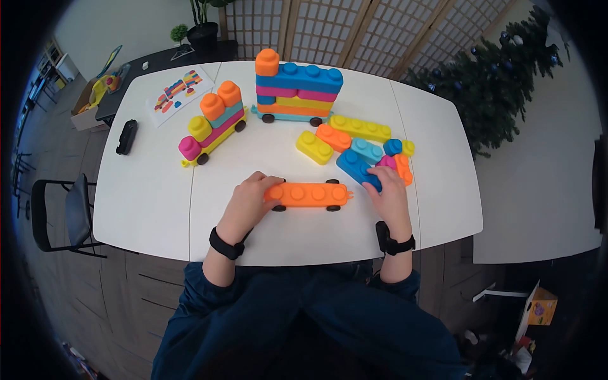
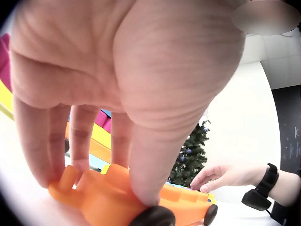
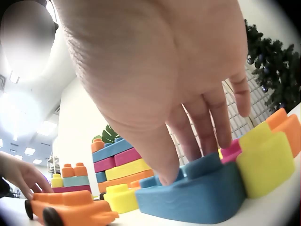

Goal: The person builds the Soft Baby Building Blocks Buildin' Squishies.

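My left hand [image 1: 248, 199] grips the left end of an orange wheeled base [image 1: 310, 195] with studs on top and black wheels. In the left wrist view, the thumb lies on the near side of the base [image 2: 110, 200] and the fingers are on the far side. To the right, my right hand [image 1: 391, 197] pinches a long blue block [image 1: 354, 166] at its near end. The right wrist view has the thumb on the front of this blue block [image 3: 188, 200], fingers behind it. Several loose blocks lie around it, among them a yellow block [image 1: 315, 147] and a light-blue one [image 1: 366, 150].
Behind stands a tall stacked wheeled car [image 1: 294, 95]; left of it is a lower car [image 1: 215, 126] with orange, yellow and pink blocks. A picture sheet [image 1: 179, 95] and a black object [image 1: 126, 137] lie on the table's left side. A decorated tree [image 1: 487, 88] stands beyond the right edge.
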